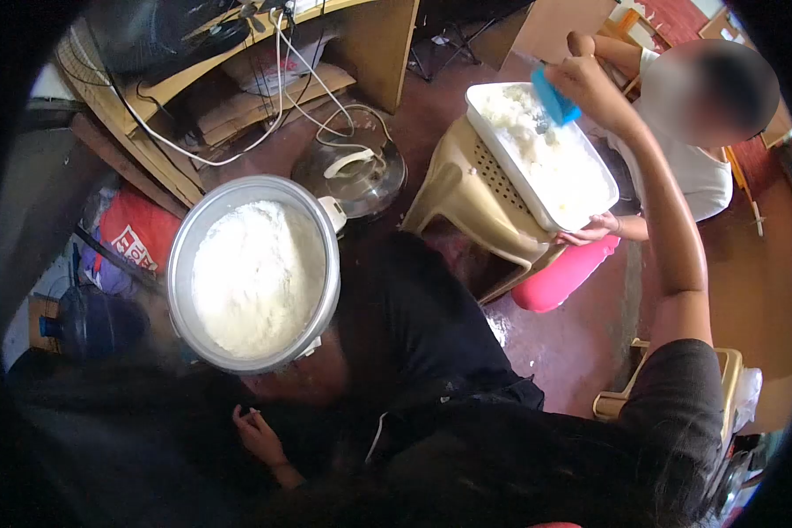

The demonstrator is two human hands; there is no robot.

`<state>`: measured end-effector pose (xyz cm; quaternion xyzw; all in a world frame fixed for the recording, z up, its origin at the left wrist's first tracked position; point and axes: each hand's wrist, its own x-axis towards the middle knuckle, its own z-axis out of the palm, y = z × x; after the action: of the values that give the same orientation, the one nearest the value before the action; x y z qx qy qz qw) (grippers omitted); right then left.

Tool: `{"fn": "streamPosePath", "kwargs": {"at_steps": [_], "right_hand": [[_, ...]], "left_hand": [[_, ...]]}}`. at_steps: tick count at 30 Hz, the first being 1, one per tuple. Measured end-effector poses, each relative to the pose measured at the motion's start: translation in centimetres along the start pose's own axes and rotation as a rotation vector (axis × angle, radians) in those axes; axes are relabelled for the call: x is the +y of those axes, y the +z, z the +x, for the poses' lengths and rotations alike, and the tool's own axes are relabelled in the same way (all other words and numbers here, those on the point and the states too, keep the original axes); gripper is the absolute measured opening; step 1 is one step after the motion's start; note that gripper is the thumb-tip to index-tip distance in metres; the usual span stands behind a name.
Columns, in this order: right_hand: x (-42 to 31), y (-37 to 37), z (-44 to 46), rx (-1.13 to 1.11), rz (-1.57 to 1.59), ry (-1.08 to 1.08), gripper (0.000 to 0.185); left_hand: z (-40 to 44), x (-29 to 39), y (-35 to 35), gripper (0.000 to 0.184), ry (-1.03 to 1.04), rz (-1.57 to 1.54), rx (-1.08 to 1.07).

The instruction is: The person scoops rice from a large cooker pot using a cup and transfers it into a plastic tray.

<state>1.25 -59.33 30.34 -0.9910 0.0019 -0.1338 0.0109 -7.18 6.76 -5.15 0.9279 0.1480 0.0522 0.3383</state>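
My right hand [581, 86] is closed on a blue plastic scoop [556, 99], its lower edge at the white rice [546, 150]. Beneath it is a white rectangular tray [481, 113] holding the rice, tilted on a beige plastic stool [453, 172]. My left hand [260, 440] rests low near my dark clothing, fingers loosely apart and nothing in them. Farther up from it stands a large metal rice cooker pot [178, 264], uncovered, with white rice [255, 273] inside.
A person in a white shirt [704, 180] supports the tray's near edge with a hand [590, 231]. A glass lid [361, 189] lies on the floor beside the pot, near white cables [277, 114]. A pink object [559, 277] and blue water jug [101, 324] are nearby.
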Motion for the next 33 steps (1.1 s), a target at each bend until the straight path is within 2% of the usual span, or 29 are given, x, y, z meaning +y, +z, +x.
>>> {"fn": "streamPosePath", "kwargs": {"at_steps": [2,3,4,7,8,9,10,11,12,13,14,16,17,19,21,22,24,25,27,28,31,32,33], "right_hand": [[-3.6,-2.4,0.7,0.138,-0.003,0.112,0.035],[-4.9,-2.8,1.0,0.186,0.094,0.149,0.036],[-5.7,-2.3,1.2,0.316,0.078,0.064,0.036],[-11.1,2.7,1.7,0.499,0.314,0.021,0.035],[-13.6,5.4,1.9,0.479,0.426,0.041,0.035],[-16.6,7.8,2.3,0.400,0.583,0.026,0.036],[-19.3,11.1,2.9,0.293,0.768,0.116,0.038],[-22.0,14.6,3.3,0.217,0.905,0.097,0.038],[-24.0,18.4,4.1,0.065,0.975,0.069,0.038],[-26.6,20.8,4.4,-0.108,1.037,0.149,0.038],[-29.1,25.1,4.4,-0.034,1.170,0.126,0.038],[-33.6,32.1,4.3,-0.117,1.381,0.100,0.038],[-35.3,35.3,4.3,-0.225,1.623,0.094,0.035],[-37.9,38.1,3.9,-0.433,1.967,0.285,0.028],[-37.3,40.4,3.8,-0.188,0.612,-0.231,0.027],[-37.2,41.2,3.6,-0.152,0.487,-0.177,0.031],[-35.4,40.9,3.8,0.016,0.517,-0.083,0.031],[-34.1,39.4,3.8,0.152,0.565,-0.107,0.034],[-30.7,35.0,3.1,0.217,0.689,-0.186,0.040],[-29.3,32.1,2.3,0.209,0.605,-0.159,0.044],[-24.3,30.3,-1.0,0.230,0.399,-0.028,0.055],[-23.0,30.5,-2.4,0.140,0.272,0.086,0.058],[-21.4,31.6,-4.3,-0.068,0.061,0.085,0.063]], "left_hand": [[-0.1,0.4,-0.3,0.033,-0.011,0.011,-0.007],[-0.1,0.5,-0.5,0.033,-0.028,0.022,-0.014],[-0.2,0.6,-0.9,0.033,-0.052,0.036,-0.015],[-0.4,-0.4,-0.4,0.033,-0.002,0.011,0.039],[-0.5,0.0,-0.5,0.032,0.013,0.014,0.044],[-0.7,0.2,-0.6,0.030,0.020,0.019,0.050],[-0.3,-2.2,0.5,0.029,0.120,0.075,0.095],[0.0,-4.6,1.0,0.028,0.223,0.139,0.131],[-0.4,-2.6,0.0,0.027,0.122,0.105,0.090],[-0.7,0.0,-0.7,0.025,0.024,0.067,0.051],[-0.8,0.1,-0.6,0.025,0.025,0.046,0.072],[-1.1,0.4,-0.9,0.024,-0.003,0.014,0.087],[-1.2,1.0,-1.1,0.024,-0.035,0.000,0.087],[-1.5,1.4,-1.5,0.024,-0.060,-0.030,0.098],[-1.8,1.4,-1.9,0.024,-0.038,-0.061,0.112],[-2.0,1.5,-2.2,0.024,-0.054,-0.034,0.113],[-2.2,1.9,-2.6,0.024,-0.079,0.015,0.113],[-2.4,1.8,-2.7,0.023,-0.081,0.035,0.115],[-2.8,1.5,-2.8,0.022,-0.084,0.076,0.117],[-3.0,2.0,-3.0,0.022,-0.081,0.120,0.115],[-4.0,3.3,-3.9,0.023,-0.056,0.210,0.074],[-4.2,3.1,-4.0,0.024,-0.027,0.211,0.044],[-4.3,3.1,-4.0,0.025,0.005,0.212,0.014]]}}
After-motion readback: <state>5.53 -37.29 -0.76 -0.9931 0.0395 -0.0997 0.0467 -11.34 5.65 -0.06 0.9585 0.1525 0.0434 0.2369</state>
